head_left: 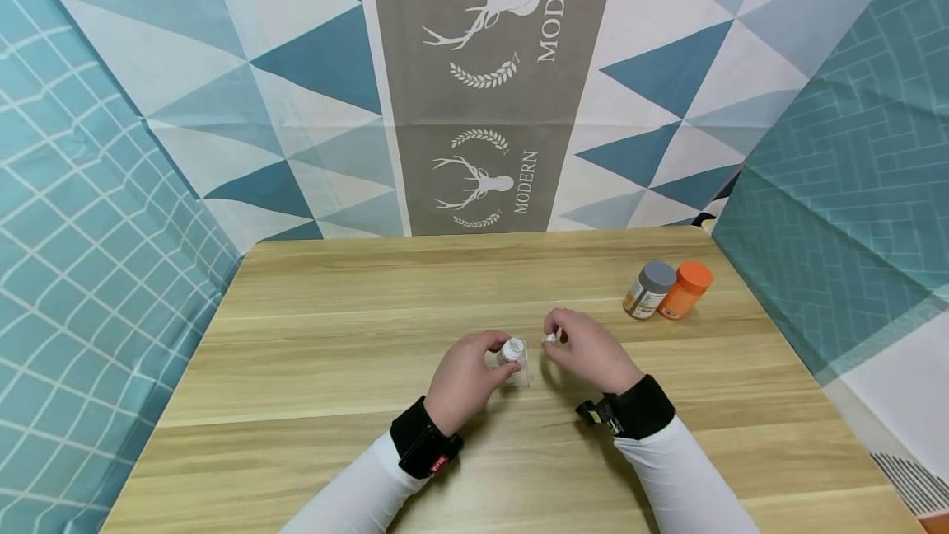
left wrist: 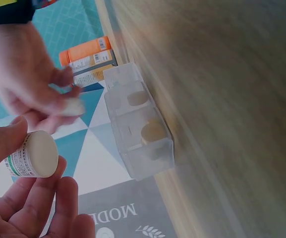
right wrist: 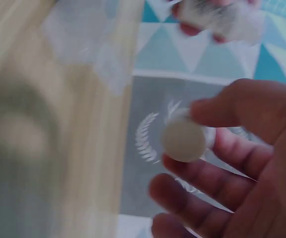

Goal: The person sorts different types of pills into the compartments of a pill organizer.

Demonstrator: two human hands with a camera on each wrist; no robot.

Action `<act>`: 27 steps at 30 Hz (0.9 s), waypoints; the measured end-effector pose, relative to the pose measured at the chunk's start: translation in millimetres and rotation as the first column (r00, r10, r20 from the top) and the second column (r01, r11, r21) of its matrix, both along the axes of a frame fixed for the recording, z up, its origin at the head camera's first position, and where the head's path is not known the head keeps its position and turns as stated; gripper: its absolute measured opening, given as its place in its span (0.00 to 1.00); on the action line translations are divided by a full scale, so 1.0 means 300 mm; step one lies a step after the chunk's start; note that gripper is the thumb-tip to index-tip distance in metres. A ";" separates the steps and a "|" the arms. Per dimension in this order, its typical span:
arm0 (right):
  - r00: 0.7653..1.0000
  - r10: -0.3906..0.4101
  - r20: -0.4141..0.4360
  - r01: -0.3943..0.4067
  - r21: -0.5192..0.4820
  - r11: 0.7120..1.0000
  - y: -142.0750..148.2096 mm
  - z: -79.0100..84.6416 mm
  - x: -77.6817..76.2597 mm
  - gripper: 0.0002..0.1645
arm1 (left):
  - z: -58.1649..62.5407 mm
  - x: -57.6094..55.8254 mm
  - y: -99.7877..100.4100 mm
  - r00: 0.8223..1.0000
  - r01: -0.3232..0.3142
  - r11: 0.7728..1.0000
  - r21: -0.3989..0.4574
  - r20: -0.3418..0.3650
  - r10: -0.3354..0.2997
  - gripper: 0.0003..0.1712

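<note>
My left hand (head_left: 463, 377) grips a small white bottle (head_left: 511, 349) between thumb and fingers. In the head view its threaded neck shows without a cap. My right hand (head_left: 593, 357) pinches a small round white cap (right wrist: 184, 140) with thumb and fingertips, a short way right of the bottle. A clear plastic pill box (left wrist: 133, 167) with several compartments lies on the table under the bottle. Two round tan tablets show inside it, a nearer tablet (left wrist: 153, 132) and a farther tablet (left wrist: 138, 97). The left hand partly hides the box in the head view.
At the right rear of the wooden table (head_left: 334, 311) stand a jar with a grey lid (head_left: 647, 291) and an orange bottle (head_left: 685, 291), side by side. A patterned cloth (head_left: 311, 89) hangs behind the table's back edge.
</note>
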State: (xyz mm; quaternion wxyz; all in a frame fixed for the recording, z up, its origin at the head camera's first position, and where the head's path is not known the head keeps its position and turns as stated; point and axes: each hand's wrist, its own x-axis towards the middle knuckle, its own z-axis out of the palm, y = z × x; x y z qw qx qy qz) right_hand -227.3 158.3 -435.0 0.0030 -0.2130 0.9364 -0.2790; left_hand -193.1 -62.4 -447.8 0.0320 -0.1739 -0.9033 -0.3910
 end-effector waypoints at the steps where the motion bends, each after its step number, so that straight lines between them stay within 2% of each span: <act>1: 1.000 0.000 0.020 0.000 0.021 1.000 0.003 -0.013 -0.007 0.08 | 0.000 0.001 0.000 1.000 -0.004 1.000 -0.002 0.000 0.004 0.19; 7: 0.997 0.005 0.083 -0.014 0.110 0.994 0.004 -0.074 -0.026 0.12 | -0.003 0.000 -0.003 1.000 -0.016 1.000 -0.016 -0.008 0.015 0.21; 17: 0.990 -0.016 0.138 -0.003 0.136 0.991 -0.014 -0.085 -0.023 0.12 | -0.001 0.001 -0.002 0.999 -0.016 1.000 -0.006 -0.028 0.016 0.21; 21: 0.986 -0.019 0.165 0.000 0.118 0.993 -0.010 -0.085 -0.022 0.11 | -0.003 0.003 -0.002 1.000 -0.010 1.000 0.016 -0.016 0.010 0.20; 23: 0.988 -0.011 0.152 -0.005 0.106 0.994 -0.005 -0.082 -0.020 0.10 | -0.003 0.005 -0.003 1.000 -0.009 1.000 0.028 -0.008 0.009 0.20; 25: 0.993 0.000 0.117 -0.008 0.067 0.998 0.003 -0.075 -0.019 0.07 | -0.001 0.006 -0.004 1.000 -0.008 0.999 0.033 -0.002 0.008 0.21; 27: 0.996 0.014 0.088 -0.012 -0.021 1.000 0.006 -0.060 -0.014 0.06 | 0.004 0.007 -0.006 1.000 -0.009 0.999 0.033 0.001 0.009 0.21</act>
